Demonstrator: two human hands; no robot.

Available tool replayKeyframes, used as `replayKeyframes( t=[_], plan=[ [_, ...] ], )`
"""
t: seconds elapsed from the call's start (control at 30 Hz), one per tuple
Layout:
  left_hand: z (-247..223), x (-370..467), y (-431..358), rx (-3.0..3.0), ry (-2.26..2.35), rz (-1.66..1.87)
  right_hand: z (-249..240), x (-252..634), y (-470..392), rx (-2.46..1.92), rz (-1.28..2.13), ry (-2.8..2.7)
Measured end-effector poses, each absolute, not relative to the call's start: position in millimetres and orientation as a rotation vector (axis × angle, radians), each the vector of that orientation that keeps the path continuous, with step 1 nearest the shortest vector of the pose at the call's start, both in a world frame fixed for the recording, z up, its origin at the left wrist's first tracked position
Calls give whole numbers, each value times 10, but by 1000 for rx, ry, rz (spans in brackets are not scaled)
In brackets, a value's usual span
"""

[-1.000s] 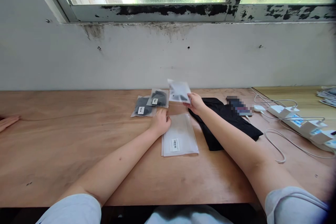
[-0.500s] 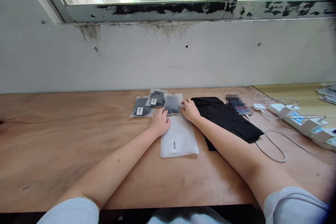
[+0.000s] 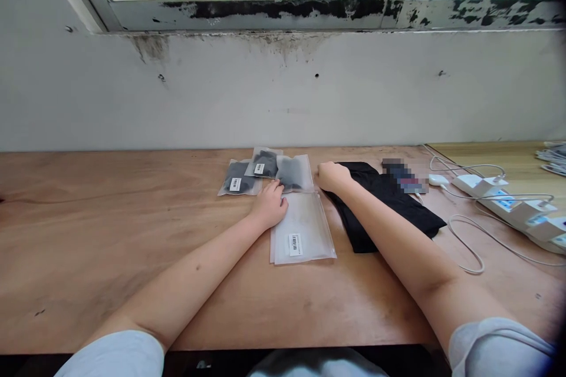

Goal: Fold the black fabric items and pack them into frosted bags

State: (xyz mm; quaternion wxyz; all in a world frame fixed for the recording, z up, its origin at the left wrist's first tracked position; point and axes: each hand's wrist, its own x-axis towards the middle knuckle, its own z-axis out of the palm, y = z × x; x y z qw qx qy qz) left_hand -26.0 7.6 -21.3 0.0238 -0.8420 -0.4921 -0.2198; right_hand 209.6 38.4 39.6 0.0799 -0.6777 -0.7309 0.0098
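My left hand (image 3: 268, 206) lies with its fingers stretched out over the upper left of the flat frosted plastic bags (image 3: 294, 224), which carry a barcode label. Its fingertips reach the lower edge of a frosted bag with something dark inside (image 3: 294, 174). Two more such bags, a labelled one (image 3: 241, 179) and another overlapping it (image 3: 265, 163), sit just beyond. My right hand (image 3: 333, 178) is curled closed at the far left corner of a folded black garment (image 3: 389, 203). Its fingertips are mostly hidden, tucked into the cloth.
A blurred-out dark object (image 3: 403, 177) lies past the garment. White cables (image 3: 469, 241) loop to a power strip (image 3: 508, 206) with chargers plugged in at the right. The wooden table (image 3: 132, 218) meets a white wall (image 3: 198, 106) below a window.
My right hand has left the edge of the filled frosted bag and moved right onto the black garment's corner, its fingers now curled. My left hand has stayed in place.
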Motion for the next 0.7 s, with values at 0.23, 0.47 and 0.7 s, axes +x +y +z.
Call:
replayKeyframes(
  t=[0.23, 0.47, 0.7],
  plan=[
    [-206, -263, 63, -2605, -1462, -790, 435, 2454, 495, -2196, 770, -2269],
    [-215, -256, 67, -2586, -1447, -789, 611, 2596, 464, -1987, 1061, -2158],
    [-125, -245, -9, -2619, -1248, -845, 980, 2669, 251, -1556, 1315, -2085]
  ],
)
